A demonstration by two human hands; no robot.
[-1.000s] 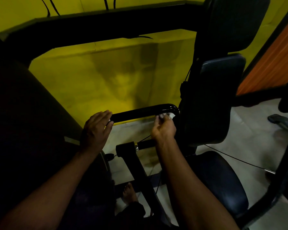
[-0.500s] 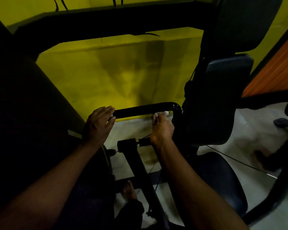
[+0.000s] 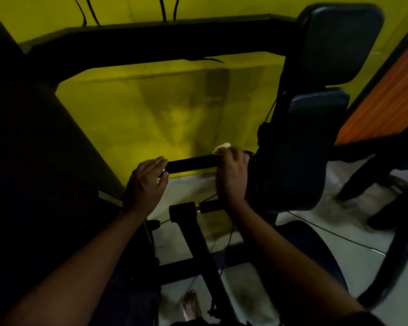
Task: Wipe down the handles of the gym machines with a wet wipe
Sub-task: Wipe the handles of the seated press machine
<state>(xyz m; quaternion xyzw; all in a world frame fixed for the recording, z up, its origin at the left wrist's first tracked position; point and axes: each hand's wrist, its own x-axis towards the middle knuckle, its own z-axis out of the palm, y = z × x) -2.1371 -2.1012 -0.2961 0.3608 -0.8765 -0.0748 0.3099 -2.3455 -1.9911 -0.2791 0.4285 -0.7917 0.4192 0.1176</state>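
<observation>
Against the yellow wall [image 3: 132, 109], your left hand [image 3: 146, 187] closed around the near end of the black handle [image 3: 191, 163] to steady it, I'd judge, while your right hand [image 3: 232, 177] gripped the wipe [image 3: 222, 147] (a white corner showing) around its far end.

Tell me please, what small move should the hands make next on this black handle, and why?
Probably slide the right hand, closed on the wet wipe, leftward along the black handle toward the left hand. The wipe sits at the handle's right end near the back pad, so the bare middle stretch looks not yet wiped, while the left hand steadies the other end.
</observation>
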